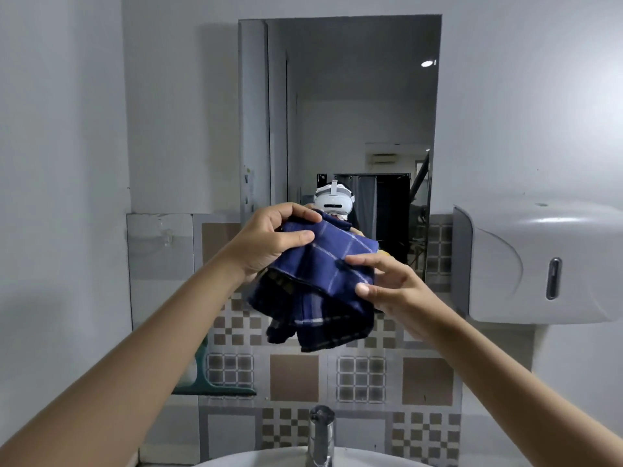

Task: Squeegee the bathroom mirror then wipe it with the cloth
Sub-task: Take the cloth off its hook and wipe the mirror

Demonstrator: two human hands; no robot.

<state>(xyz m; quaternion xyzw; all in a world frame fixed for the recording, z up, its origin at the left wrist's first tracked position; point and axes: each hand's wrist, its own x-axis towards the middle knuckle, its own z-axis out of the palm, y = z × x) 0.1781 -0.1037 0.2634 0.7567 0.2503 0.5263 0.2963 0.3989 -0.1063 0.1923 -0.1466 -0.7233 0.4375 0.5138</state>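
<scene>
Tap (322, 433): chrome, upright, at bottom centre, directly below the mirror; white sink rim (269, 458) curves around its base

Squeegee (215, 387): green, standing against the tiled wall below and left of the mirror, blade edge down; upper part hidden behind the left forearm

Left hand (269, 241): raised in front of the mirror's lower edge, fingers curled, thumb pressed on top, gripping the upper left part of the cloth

Cloth (323, 288): dark blue with thin pale lines in a check; bunched, held in the air in front of the mirror's bottom edge, loose folds hanging below both hands. Whether it touches the glass cannot be told

Right hand (394, 291): just below and right of the left hand, fingers spread and only partly bent; thumb and fingertips rest on the cloth's right edge, a loose hold, not a closed fist

Paper dispenser (539, 261): grey-white, mounted on the wall right of the mirror, level with its lower edge

Mirror (354, 106): tall rectangle on the white wall, centred above the tap; tiled band (293, 375) of brown and grey squares runs beneath it. Glass reflects a white headset just above the cloth, a ceiling lamp near the top right corner
</scene>
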